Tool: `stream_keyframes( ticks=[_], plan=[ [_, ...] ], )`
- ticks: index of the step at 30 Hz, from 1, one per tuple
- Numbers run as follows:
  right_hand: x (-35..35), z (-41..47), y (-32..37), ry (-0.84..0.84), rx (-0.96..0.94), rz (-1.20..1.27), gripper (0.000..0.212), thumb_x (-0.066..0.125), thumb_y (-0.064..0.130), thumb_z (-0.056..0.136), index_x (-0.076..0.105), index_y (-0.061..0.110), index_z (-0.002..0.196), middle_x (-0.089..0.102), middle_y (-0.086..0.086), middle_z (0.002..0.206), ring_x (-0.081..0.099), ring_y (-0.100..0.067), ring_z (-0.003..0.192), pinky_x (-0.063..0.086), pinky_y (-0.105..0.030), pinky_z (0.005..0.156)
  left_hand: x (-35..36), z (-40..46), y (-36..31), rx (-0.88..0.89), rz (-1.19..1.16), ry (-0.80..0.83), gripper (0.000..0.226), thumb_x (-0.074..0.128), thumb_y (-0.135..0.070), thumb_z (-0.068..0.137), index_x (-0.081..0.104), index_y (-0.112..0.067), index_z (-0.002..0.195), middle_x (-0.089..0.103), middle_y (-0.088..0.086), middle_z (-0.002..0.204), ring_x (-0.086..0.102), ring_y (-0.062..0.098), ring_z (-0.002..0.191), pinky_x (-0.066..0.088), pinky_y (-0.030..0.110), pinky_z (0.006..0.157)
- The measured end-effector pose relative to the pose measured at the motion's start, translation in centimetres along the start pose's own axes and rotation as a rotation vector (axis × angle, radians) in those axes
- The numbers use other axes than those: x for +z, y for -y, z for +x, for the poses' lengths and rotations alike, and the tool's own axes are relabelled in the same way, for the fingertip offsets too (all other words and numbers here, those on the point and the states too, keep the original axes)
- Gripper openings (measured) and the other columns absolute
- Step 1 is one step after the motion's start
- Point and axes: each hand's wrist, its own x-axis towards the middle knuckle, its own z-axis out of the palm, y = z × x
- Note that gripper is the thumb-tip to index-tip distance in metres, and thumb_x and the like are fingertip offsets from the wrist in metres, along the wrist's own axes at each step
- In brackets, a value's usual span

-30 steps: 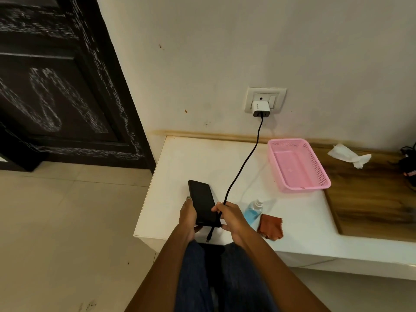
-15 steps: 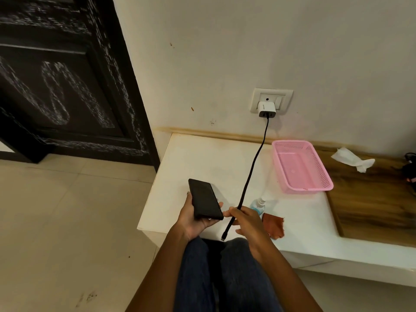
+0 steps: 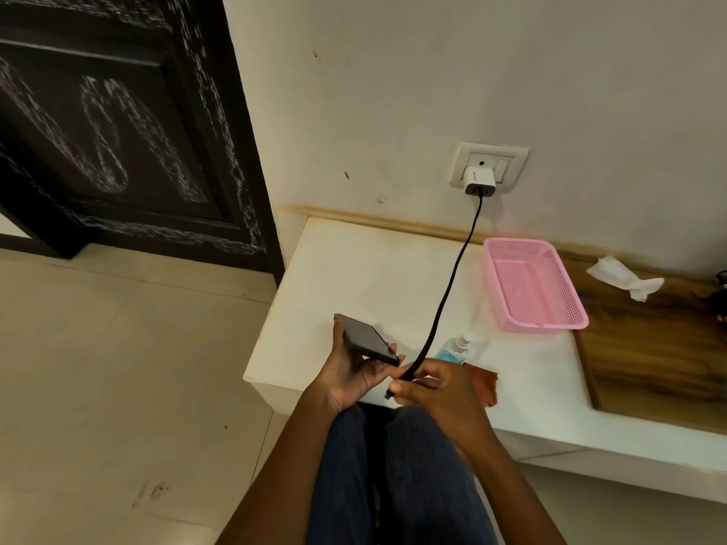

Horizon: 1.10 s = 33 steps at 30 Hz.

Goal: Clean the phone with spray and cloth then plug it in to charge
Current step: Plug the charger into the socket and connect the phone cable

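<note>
Cradling the phone (image 3: 368, 340) tilted in its curled palm, the left hand (image 3: 350, 371) hovers over the desk's (image 3: 354, 269) near corner; the right hand (image 3: 436, 391) pinches the cable (image 3: 448, 287) near its plug.

Cream wall (image 3: 432, 72), dark door (image 3: 110, 131), tiled floor (image 3: 118, 367)

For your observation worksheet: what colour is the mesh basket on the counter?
Pink; the basket shows clearly in the head view.

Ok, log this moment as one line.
left hand: holds phone | right hand: holds cable end | unplugged | charger in socket
</note>
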Motion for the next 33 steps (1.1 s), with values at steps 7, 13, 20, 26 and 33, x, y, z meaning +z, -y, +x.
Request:
stream_keyframes(
  ticks=[7,13,20,26,33],
  plan=[
    [0.8,0.7,0.4,-0.180,-0.270,-0.105,0.017,0.075,0.002,0.073,0.074,0.013,0.086,0.074,0.002,0.085,0.069,-0.008,0.082,0.053,-0.018,0.077,0.3,0.3,-0.1,-0.027,0.027,-0.068,0.088,0.050,-0.075,0.072,0.050,0.001,0.119,0.062,0.024,0.107,0.069,0.032,0.086,0.059,0.038,0.058],
    [1.8,1.2,0.1,-0.348,-0.421,-0.219,0.019,0.075,0.006,0.074,0.073,0.021,0.086,0.072,0.007,0.080,0.066,-0.003,0.080,0.050,-0.010,0.073,0.4,0.3,0.0,-0.065,-0.041,-0.061,0.099,0.060,-0.074,0.064,0.046,0.002,0.125,0.060,0.025,0.121,0.063,0.035,0.109,0.059,0.045,0.078],
    [2.3,1.6,-0.9,-0.380,-0.460,-0.268,0.015,0.073,0.007,0.076,0.073,0.013,0.089,0.071,0.002,0.083,0.064,-0.002,0.082,0.049,-0.009,0.075,0.9,0.3,0.1,-0.082,-0.001,-0.094,0.110,0.059,-0.076,0.058,0.040,0.003,0.133,0.050,0.023,0.136,0.058,0.033,0.118,0.061,0.040,0.069],
    [2.4,2.0,-1.1,-0.374,-0.473,-0.318,0.015,0.071,0.002,0.078,0.073,0.012,0.089,0.071,0.002,0.084,0.065,-0.004,0.082,0.052,-0.016,0.077,0.7,0.6,0.1,-0.110,-0.007,-0.057,0.112,0.064,-0.072,0.053,0.038,0.002,0.134,0.069,0.026,0.102,0.070,0.035,0.092,0.060,0.038,0.061],
    [2.7,2.2,-1.2,-0.377,-0.530,-0.423,0.012,0.070,-0.003,0.077,0.072,0.004,0.086,0.070,-0.007,0.082,0.063,-0.011,0.078,0.045,-0.006,0.075,0.0,1.3,0.0,-0.142,0.025,-0.025,0.099,0.058,-0.074,0.068,0.042,0.001,0.130,0.069,0.025,0.103,0.070,0.034,0.090,0.059,0.037,0.063]
  ],
)
